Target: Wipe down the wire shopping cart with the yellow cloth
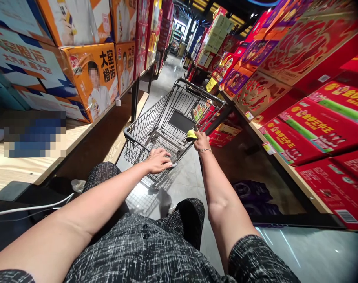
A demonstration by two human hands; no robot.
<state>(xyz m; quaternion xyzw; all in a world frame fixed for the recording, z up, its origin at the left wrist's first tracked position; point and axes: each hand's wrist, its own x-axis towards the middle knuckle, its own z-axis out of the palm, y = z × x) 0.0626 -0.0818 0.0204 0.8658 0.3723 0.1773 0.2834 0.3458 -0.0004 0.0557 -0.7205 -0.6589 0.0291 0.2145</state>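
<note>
A metal wire shopping cart (pixel 181 121) stands in the aisle in front of me, its basket showing no goods. My left hand (pixel 159 160) lies over the cart's near side, palm down with the fingers spread, close to the handle. Higher and to the right, my right hand (pixel 201 141) has its fingers wrapped round a small yellow and black object (pixel 192 136) beside the cart's right edge. What that object is I cannot make out.
Orange drink cartons (pixel 92 84) are stacked on a wooden shelf (pixel 75 135) at the left. Red gift boxes (pixel 311 125) fill the right shelf, with dark purple packages (pixel 252 192) beneath. A white cable (pixel 34 208) runs at the lower left.
</note>
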